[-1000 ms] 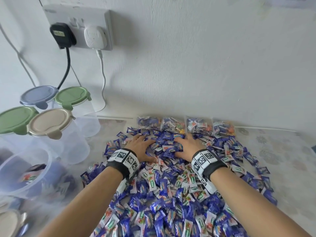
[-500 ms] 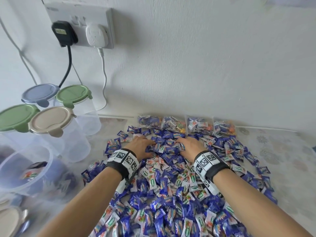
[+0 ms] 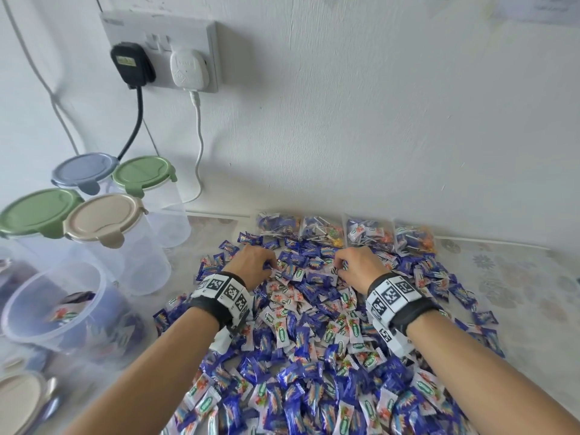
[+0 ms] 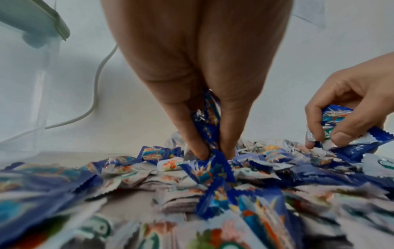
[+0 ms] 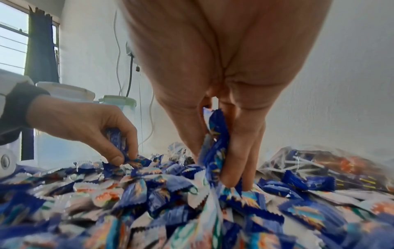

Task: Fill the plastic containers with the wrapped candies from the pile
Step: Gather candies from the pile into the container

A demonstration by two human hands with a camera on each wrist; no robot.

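A white double wall socket (image 3: 161,47) is set high on the white wall (image 3: 392,105). A black plug (image 3: 131,64) sits in the socket's left side, its black cable (image 3: 133,127) hanging below; a white plug (image 3: 188,69) sits in the right, its white cable (image 3: 198,146) dropping beneath. Far from the socket, the right wrist view shows a window (image 5: 12,38) with a dark curtain (image 5: 41,48)

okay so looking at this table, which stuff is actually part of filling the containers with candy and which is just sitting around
Part of the job:
- pile of wrapped candies
- open container, some candies inside
- lidded containers
- left hand and right hand, each gripping candies

Just lying about:
- lollipop bags by the wall
- black plug, white charger
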